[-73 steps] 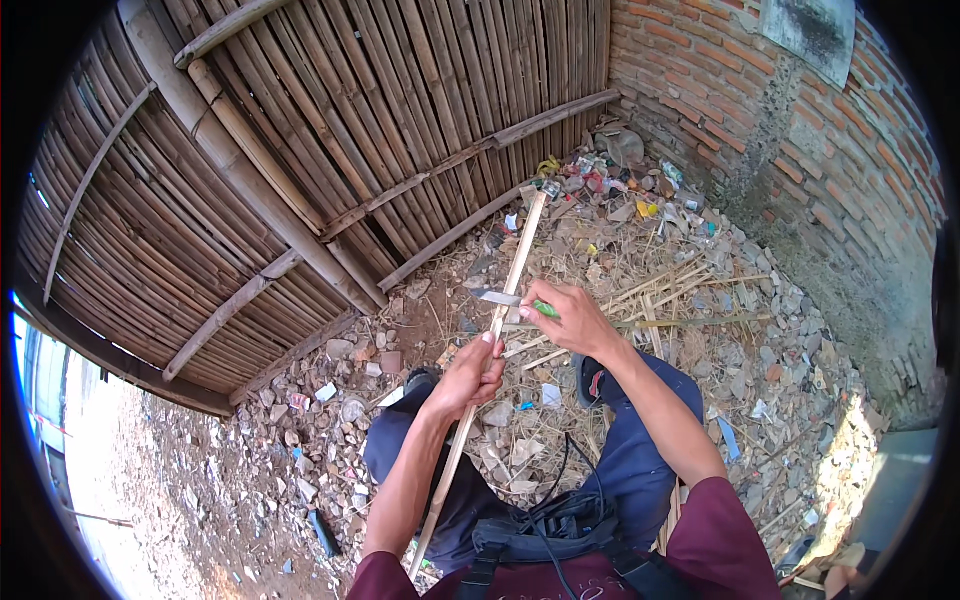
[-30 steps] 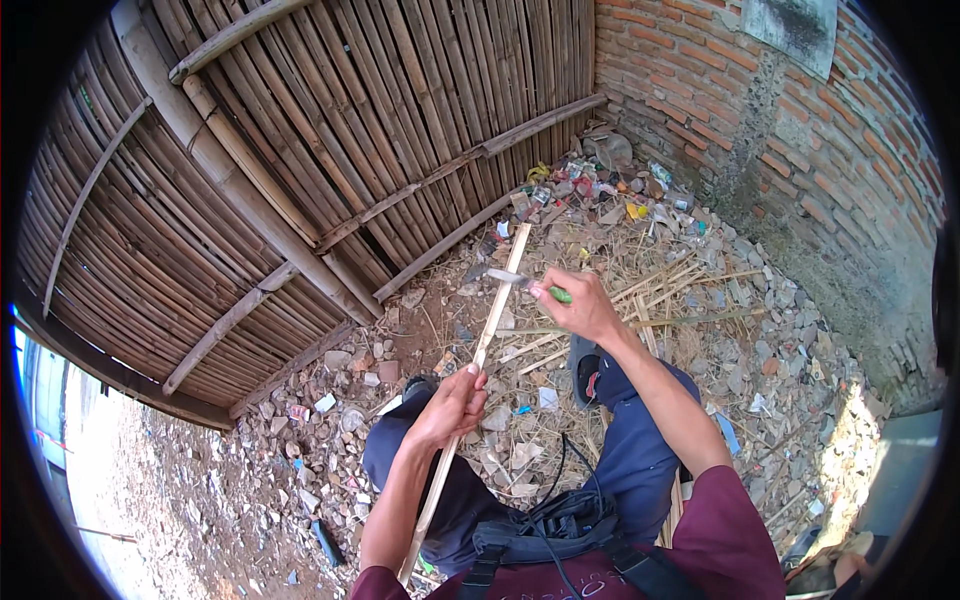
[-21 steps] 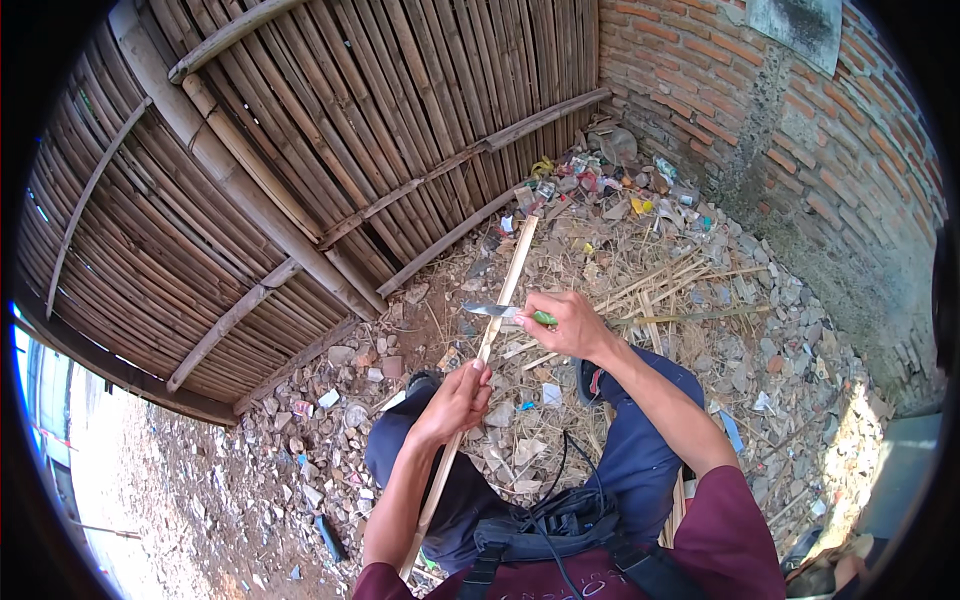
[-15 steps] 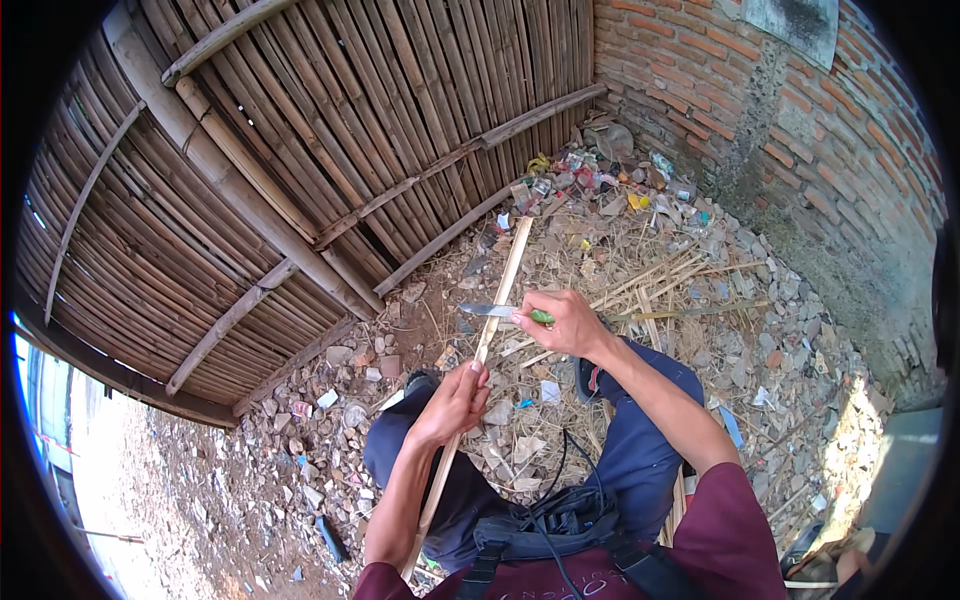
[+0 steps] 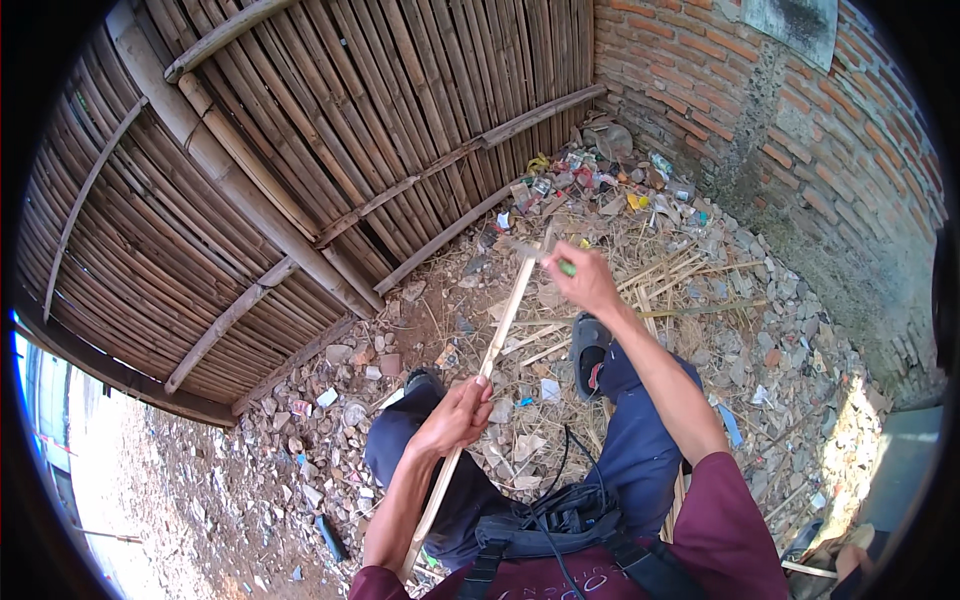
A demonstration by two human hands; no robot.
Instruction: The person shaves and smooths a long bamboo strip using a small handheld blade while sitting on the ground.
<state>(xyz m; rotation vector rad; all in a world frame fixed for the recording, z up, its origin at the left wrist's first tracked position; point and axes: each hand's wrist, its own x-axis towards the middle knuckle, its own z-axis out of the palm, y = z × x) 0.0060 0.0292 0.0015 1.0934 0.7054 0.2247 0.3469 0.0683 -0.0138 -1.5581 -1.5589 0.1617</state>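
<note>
I see L hand [image 5: 457,414], fingers curled rnd 1 strip [image 5: 511,318]; R hand [image 5: 585,279], fingers pinching knife [image 5: 567,268] beyond L fingers.

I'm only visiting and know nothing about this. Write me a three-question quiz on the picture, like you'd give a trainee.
1. Who has the green-handled knife? A: left hand. B: right hand.
2. True or false: the left hand grips the long pale strip.
3. Fill in: the wall at the picture's upper right is made of ____.

Key: 1. B. 2. True. 3. Brick.
</note>
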